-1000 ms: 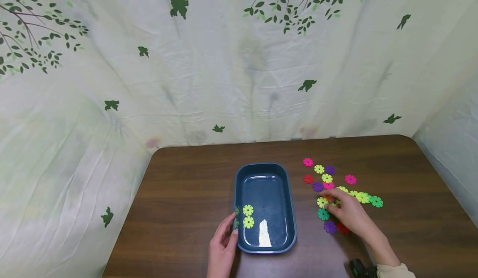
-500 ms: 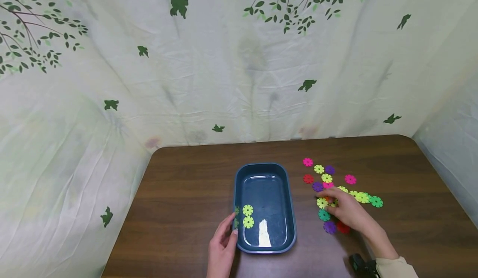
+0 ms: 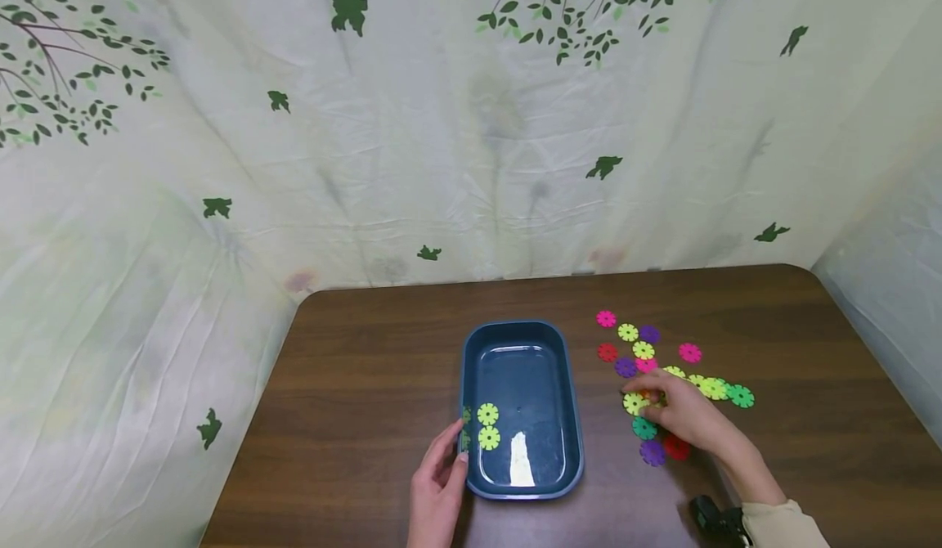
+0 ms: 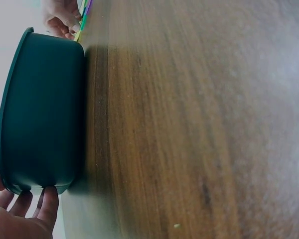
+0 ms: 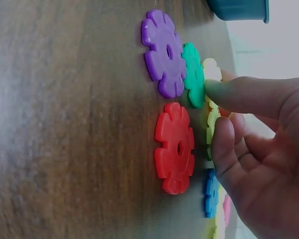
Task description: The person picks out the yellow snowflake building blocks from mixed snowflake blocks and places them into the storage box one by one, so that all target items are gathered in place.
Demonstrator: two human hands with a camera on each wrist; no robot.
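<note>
A blue tray (image 3: 522, 482) stands upright on the table, holding two yellow flower-shaped discs (image 3: 489, 437) near its left wall. My left hand (image 3: 439, 487) touches the outside of that wall with its fingertips near the rim, and its fingers (image 4: 49, 201) show against the wall in the left wrist view. At the loose flower discs, my right hand (image 3: 684, 409) pinches a yellow disc (image 3: 634, 403) between thumb and index finger. Its thumb (image 5: 239, 94) lies close to a green disc (image 5: 193, 74), beside a purple disc (image 5: 163, 55) and a red disc (image 5: 174, 149).
Several more discs lie spread behind and right of the hand, among them a pink disc (image 3: 689, 353) and a green disc (image 3: 740, 396). A white curtain (image 3: 412, 147) with printed leaves hangs beyond the brown table (image 3: 368, 384).
The green and purple discs near my right thumb have slid a little to the right and toward me. My right fingers have shifted slightly left; the left hand and tray stay put.
</note>
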